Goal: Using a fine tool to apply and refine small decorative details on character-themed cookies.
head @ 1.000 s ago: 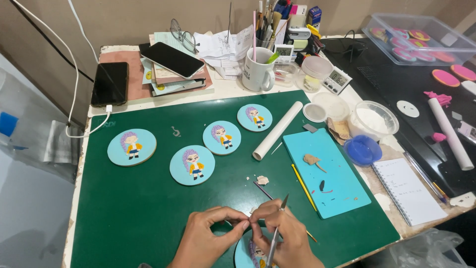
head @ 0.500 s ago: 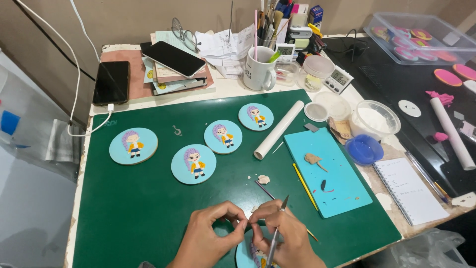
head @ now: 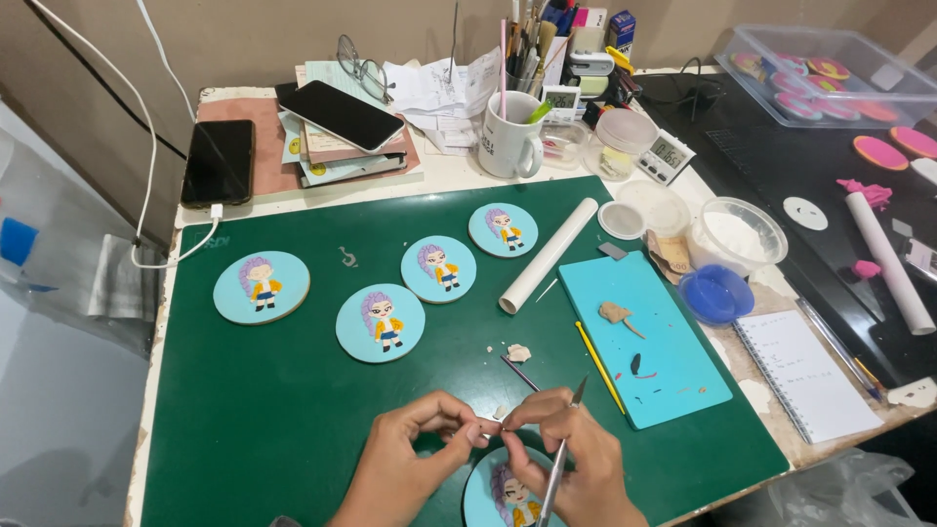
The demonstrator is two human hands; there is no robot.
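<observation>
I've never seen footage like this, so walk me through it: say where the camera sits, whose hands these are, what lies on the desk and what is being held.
The camera is worn on a person's head and looks down at their own two bare hands. The left hand and right hand meet fingertip to fingertip, pinching a tiny pale bit between them. The right hand also holds a thin metal tool. Under them lies a round blue disc bearing a small purple-haired figure.

All this rests on a green cutting mat. Four finished discs of the same kind lie further up. To the right are a white roller, a turquoise board, a yellow pencil and a notebook. At the back stand a mug of tools and two phones.
</observation>
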